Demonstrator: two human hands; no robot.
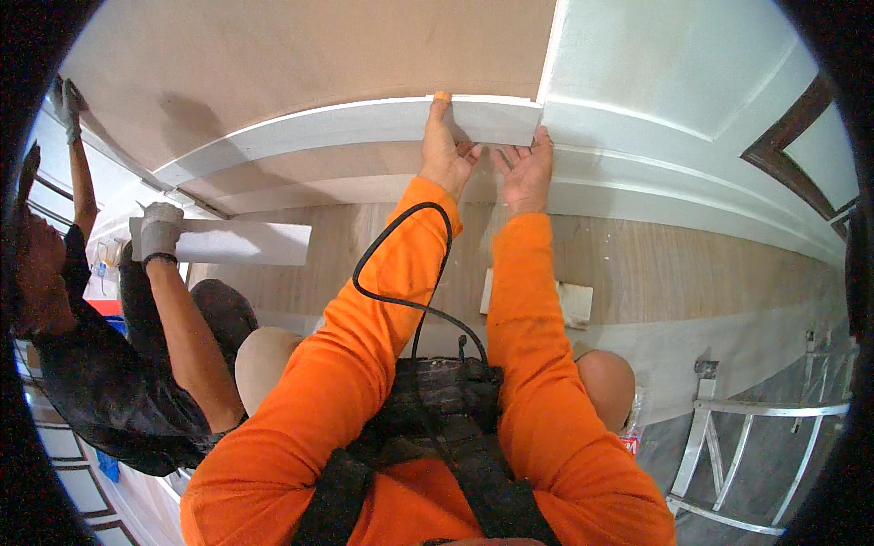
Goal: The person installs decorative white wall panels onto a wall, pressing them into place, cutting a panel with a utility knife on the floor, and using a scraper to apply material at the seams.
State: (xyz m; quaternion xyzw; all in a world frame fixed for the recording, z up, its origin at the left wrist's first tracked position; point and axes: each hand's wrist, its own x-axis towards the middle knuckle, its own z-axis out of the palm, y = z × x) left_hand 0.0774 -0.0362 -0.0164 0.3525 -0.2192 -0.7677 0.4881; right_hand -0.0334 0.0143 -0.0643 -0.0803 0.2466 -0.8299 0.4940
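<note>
A long white trim board (337, 126) lies along the tan wall panel (319, 55), its right end meeting the white panelled wall section. My left hand (444, 156) grips the board near that end, one finger reaching over its top edge and the others curled at the lower edge. Close by on the right, my right hand (525, 177) is open, palm up, its spread fingers touching the board's lower edge and right end. A black cord (401, 298) loops over my left forearm.
To the left, a person in dark clothing holds a white board (246, 244) in a gloved hand (162, 227). Small pale blocks (569, 305) lie on the wood floor (637, 273). A metal ladder (724, 455) lies at lower right; a dark-framed panel (792, 136) is on the right wall.
</note>
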